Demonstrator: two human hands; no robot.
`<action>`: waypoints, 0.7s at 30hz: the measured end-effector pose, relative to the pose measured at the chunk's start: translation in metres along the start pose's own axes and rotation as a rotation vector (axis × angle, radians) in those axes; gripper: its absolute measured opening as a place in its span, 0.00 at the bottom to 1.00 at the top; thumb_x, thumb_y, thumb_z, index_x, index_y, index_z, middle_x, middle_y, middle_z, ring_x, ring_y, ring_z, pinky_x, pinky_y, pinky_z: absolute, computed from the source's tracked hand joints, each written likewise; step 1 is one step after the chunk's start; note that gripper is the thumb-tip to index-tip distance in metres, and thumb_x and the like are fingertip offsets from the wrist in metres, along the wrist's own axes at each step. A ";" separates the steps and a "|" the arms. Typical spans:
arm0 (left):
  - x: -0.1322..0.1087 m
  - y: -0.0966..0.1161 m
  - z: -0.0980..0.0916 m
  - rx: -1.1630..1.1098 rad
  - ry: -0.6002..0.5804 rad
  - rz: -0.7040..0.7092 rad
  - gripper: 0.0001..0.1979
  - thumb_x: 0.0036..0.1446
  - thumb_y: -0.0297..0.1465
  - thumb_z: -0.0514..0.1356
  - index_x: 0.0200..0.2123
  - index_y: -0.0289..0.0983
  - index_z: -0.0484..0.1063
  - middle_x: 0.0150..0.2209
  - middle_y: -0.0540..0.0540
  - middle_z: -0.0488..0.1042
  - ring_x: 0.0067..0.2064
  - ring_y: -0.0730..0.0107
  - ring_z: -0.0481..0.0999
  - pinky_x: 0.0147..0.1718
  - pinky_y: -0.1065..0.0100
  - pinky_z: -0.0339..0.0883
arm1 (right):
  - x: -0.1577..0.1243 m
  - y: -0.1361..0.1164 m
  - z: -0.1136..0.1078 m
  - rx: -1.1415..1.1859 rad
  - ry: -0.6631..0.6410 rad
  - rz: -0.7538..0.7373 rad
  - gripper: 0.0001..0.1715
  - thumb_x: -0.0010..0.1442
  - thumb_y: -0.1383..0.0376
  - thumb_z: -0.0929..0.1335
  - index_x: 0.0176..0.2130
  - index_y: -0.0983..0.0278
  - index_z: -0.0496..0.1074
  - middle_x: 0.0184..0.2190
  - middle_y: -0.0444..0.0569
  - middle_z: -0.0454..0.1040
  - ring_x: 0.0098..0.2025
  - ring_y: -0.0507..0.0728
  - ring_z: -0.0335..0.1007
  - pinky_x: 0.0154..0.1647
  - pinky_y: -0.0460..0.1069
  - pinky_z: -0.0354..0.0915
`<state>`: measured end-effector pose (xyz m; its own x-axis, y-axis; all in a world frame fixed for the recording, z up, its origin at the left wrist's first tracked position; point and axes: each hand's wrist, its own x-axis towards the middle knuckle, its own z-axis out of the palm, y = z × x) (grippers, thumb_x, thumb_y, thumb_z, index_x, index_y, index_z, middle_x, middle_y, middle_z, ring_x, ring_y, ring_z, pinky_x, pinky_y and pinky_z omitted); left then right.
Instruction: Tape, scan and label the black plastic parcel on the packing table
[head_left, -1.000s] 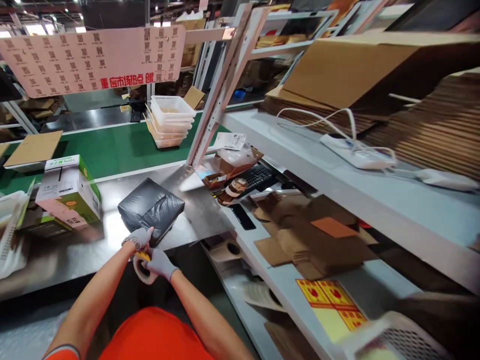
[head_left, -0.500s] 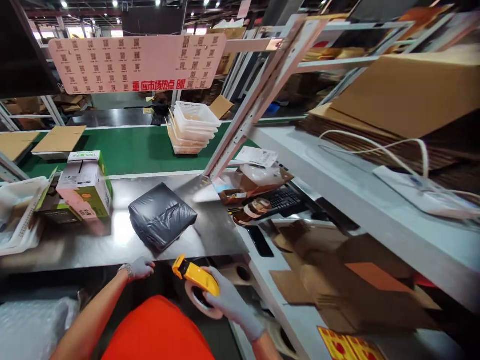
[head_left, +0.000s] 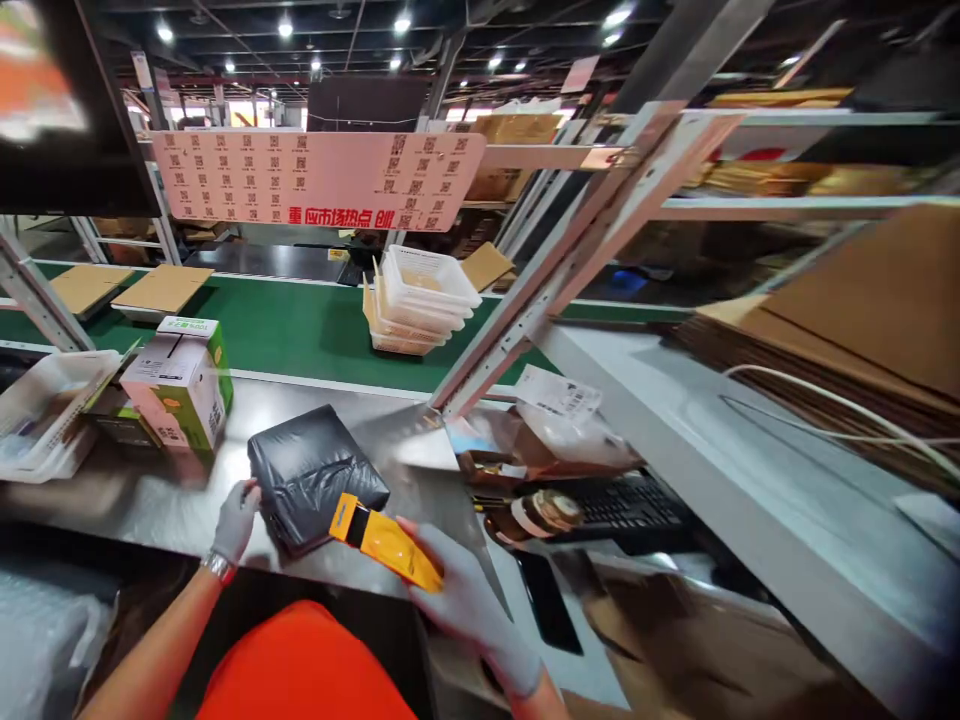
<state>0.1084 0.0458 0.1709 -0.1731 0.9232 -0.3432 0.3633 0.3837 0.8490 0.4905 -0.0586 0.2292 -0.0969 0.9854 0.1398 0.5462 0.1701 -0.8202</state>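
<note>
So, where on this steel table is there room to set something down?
The steel table is bare in front of the green-and-white carton, left of the left hand touching the black parcel. The green belt is open between carton and white baskets. Crowded: right of the parcel, where the right hand holds the yellow tape dispenser beside the keyboard.

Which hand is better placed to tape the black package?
Probably the right hand: it holds the yellow tape dispenser at the black package. The left hand only touches its side.
</note>
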 end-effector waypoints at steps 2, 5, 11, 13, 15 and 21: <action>-0.033 0.003 0.034 -0.267 -0.177 -0.063 0.37 0.65 0.61 0.59 0.61 0.36 0.75 0.55 0.32 0.85 0.55 0.50 0.88 0.51 0.57 0.84 | 0.020 -0.002 -0.003 -0.059 -0.092 -0.116 0.47 0.49 0.69 0.73 0.68 0.56 0.82 0.60 0.56 0.87 0.61 0.69 0.85 0.66 0.61 0.79; -0.064 0.014 0.074 -0.654 -0.421 -0.127 0.48 0.48 0.73 0.67 0.54 0.37 0.81 0.55 0.31 0.86 0.57 0.41 0.87 0.51 0.52 0.85 | 0.049 -0.008 -0.006 -0.149 -0.248 -0.265 0.48 0.53 0.69 0.73 0.71 0.57 0.78 0.53 0.55 0.87 0.54 0.66 0.86 0.57 0.57 0.80; -0.064 0.019 0.088 -0.838 -0.200 -0.260 0.30 0.53 0.62 0.70 0.43 0.44 0.79 0.59 0.33 0.86 0.68 0.38 0.82 0.62 0.49 0.83 | 0.093 -0.003 -0.007 -0.263 -0.437 -0.428 0.49 0.56 0.69 0.72 0.75 0.59 0.72 0.57 0.58 0.83 0.56 0.66 0.81 0.56 0.57 0.77; -0.062 0.014 0.091 -0.799 -0.165 -0.268 0.25 0.58 0.58 0.68 0.44 0.44 0.79 0.56 0.34 0.86 0.65 0.40 0.84 0.60 0.50 0.83 | 0.100 0.003 -0.002 -0.298 -0.471 -0.468 0.49 0.58 0.67 0.72 0.76 0.61 0.69 0.55 0.59 0.82 0.55 0.67 0.80 0.56 0.58 0.77; -0.062 0.010 0.095 -0.757 -0.119 -0.245 0.23 0.57 0.56 0.69 0.41 0.44 0.80 0.50 0.36 0.88 0.57 0.43 0.87 0.54 0.51 0.84 | 0.103 0.010 0.005 -0.325 -0.487 -0.496 0.49 0.60 0.67 0.73 0.77 0.62 0.67 0.55 0.60 0.82 0.55 0.67 0.80 0.54 0.59 0.77; -0.062 0.023 0.090 -0.555 0.260 -0.122 0.27 0.44 0.58 0.74 0.26 0.39 0.81 0.27 0.43 0.82 0.31 0.59 0.81 0.32 0.60 0.80 | 0.121 0.031 0.013 -0.385 -0.402 -0.603 0.43 0.59 0.77 0.69 0.71 0.61 0.72 0.53 0.58 0.83 0.54 0.65 0.79 0.54 0.58 0.77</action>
<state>0.2100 -0.0009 0.1753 -0.4255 0.8113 -0.4010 -0.1907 0.3528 0.9161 0.4847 0.0656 0.2138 -0.7158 0.6607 0.2262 0.5454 0.7312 -0.4098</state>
